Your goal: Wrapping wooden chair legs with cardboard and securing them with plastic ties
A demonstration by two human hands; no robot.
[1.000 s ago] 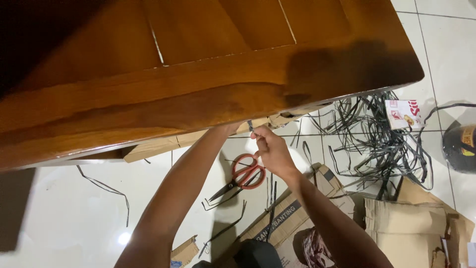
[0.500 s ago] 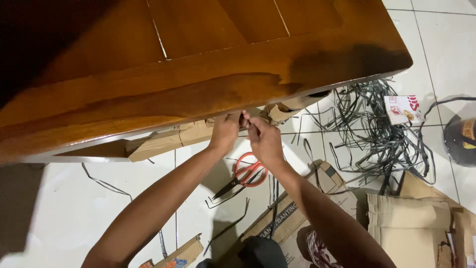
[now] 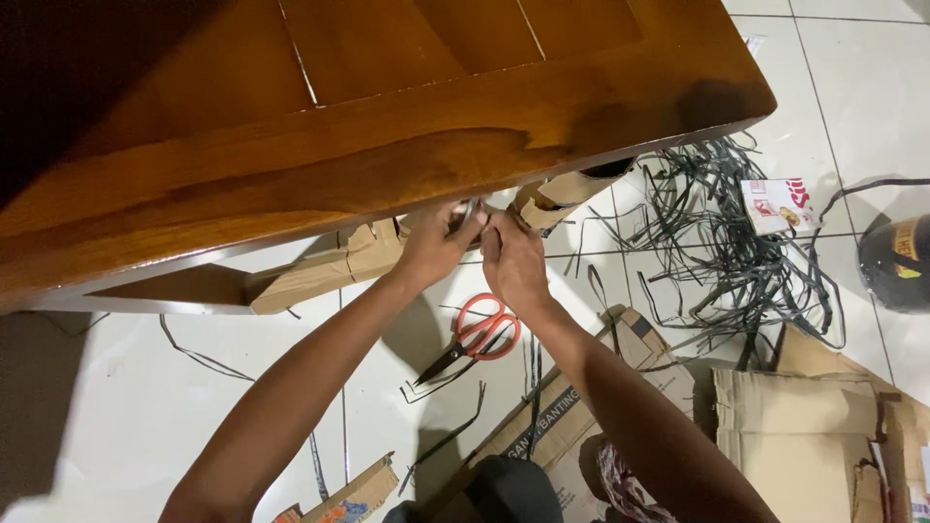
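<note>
A large brown wooden door panel (image 3: 387, 107) lies across the upper part of the head view, its lower edge wrapped in brown cardboard (image 3: 329, 266). My left hand (image 3: 436, 242) and my right hand (image 3: 511, 260) meet at that edge, fingers pinched on a thin dark plastic strap (image 3: 472, 215) that runs over the cardboard. Both hands touch each other and the strap. The strap's far end is hidden under the door. Red-handled scissors (image 3: 477, 335) lie on the white tiled floor just below my hands.
A tangle of black plastic straps (image 3: 736, 252) lies on the floor at the right, beside a small printed packet (image 3: 780, 205) and a dark round roll (image 3: 896, 263). Flattened cardboard boxes (image 3: 794, 436) sit at lower right. Loose strap offcuts (image 3: 208, 363) lie about the white tiles.
My left hand has come out from under the door edge and joined my right hand on the strap. Both hands moved slightly up toward the cardboard edge; the view shifted a little.
</note>
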